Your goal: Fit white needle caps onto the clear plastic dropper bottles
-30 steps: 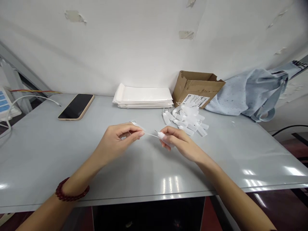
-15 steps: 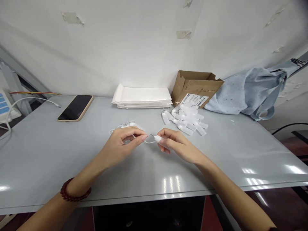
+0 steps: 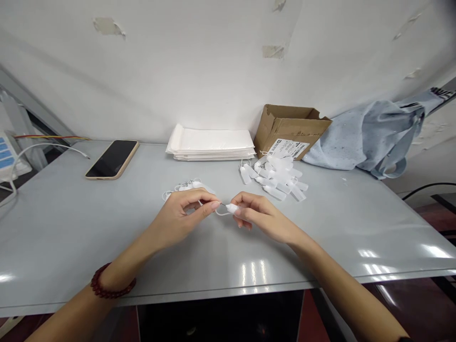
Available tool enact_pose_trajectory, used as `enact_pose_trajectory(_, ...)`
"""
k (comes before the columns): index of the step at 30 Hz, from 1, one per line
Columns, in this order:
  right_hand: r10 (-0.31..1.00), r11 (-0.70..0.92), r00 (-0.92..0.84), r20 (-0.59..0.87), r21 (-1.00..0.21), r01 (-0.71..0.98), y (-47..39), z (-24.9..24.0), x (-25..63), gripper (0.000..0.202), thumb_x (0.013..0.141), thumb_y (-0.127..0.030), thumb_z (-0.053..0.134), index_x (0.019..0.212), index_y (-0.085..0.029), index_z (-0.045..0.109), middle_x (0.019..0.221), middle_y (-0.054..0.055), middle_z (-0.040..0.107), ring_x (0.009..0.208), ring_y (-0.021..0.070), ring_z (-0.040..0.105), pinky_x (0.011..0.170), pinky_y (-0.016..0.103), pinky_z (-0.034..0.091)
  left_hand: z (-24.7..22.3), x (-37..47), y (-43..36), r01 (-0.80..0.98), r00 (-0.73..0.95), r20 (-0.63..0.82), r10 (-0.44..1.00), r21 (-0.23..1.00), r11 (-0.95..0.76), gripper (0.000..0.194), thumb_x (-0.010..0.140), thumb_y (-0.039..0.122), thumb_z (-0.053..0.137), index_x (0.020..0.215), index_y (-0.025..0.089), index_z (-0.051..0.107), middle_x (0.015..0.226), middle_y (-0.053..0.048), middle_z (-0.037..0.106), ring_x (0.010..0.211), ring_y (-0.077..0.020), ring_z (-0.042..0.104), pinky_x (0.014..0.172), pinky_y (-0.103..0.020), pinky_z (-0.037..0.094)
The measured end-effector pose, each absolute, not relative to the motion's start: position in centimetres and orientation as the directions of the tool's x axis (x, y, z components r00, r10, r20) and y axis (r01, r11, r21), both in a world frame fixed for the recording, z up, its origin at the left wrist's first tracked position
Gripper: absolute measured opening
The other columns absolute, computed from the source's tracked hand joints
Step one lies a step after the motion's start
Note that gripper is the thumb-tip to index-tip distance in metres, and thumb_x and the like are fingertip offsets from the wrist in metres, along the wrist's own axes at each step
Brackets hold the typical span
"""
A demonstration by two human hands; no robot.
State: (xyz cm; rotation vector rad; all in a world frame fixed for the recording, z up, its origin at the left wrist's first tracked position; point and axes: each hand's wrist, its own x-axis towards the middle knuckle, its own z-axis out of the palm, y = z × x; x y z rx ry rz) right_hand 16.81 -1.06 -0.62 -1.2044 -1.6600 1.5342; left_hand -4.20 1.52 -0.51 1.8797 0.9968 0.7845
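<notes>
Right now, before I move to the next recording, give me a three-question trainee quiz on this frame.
1. True or false: the phone lies screen-up on the table, apart from both hands.
2. Which hand pinches the small white tag piece? A) left hand B) right hand C) neither
3. Fill in: the pile of white tags lies just in front of the ____.

Key: 1 true; 2 B; 3 cardboard box.
</notes>
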Motion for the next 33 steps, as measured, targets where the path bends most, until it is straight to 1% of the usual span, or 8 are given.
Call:
enact_pose_trajectory(16,0.889,-0.051,-0.433,-0.152,-0.971,0.235,-1.14,-0.86,16.9,0.009,0.088,-0.022,0.047,0.086,-0.018,0.054,0.066,-0.004,0.053,0.06,0.0095,0.046,0.058,0.025,0.033,-0.6,-4.22,1.56,0.339,0.505,0.113,0.856,0.886,-0.317,0.017,0.088,0.029,0.057,0.079,0.021,0.069,0.074,0.003,0.063,0.068,-0.0097,0.053,0.063,-0.02,0.041)
enact_pose_trajectory(24,0.89,-0.022,-0.438,-0.128,-0.971,0.238,-1.02,-0.95,16.99,0.011,0.089,-0.027,0.05,0.087,-0.018,0.056,0.065,-0.004,0.053,0.061,0.0084,0.043,0.058,0.024,0.032,-0.67,-4.27,1.59,0.339,0.506,0.13,0.852,0.879,-0.335,0.017,0.088,0.029,0.057,0.08,0.02,0.069,0.075,0.002,0.064,0.069,-0.0105,0.054,0.062,-0.021,0.041)
enact_pose_trajectory(29,0.891,-0.009,-0.438,-0.116,-0.971,0.239,-1.1,-0.92,17.17,0.017,0.089,-0.032,0.053,0.087,-0.017,0.058,0.065,-0.003,0.053,0.062,0.009,0.045,0.058,0.024,0.031,-0.81,-4.2,1.56,0.357,0.515,0.144,0.845,0.86,-0.364,0.018,0.088,0.028,0.057,0.079,0.02,0.07,0.076,0.002,0.066,0.07,-0.0111,0.055,0.063,-0.022,0.041)
enact_pose_trajectory(33,0.896,-0.011,-0.43,-0.115,-0.972,0.236,-1.09,-1.05,17.08,0.018,0.088,-0.034,0.054,0.087,-0.017,0.059,0.066,-0.002,0.054,0.062,0.0091,0.045,0.058,0.024,0.031,-1.16,-4.22,1.62,0.35,0.516,0.159,0.842,0.858,-0.377,0.018,0.088,0.027,0.057,0.079,0.019,0.07,0.075,0.001,0.066,0.069,-0.011,0.055,0.062,-0.023,0.042)
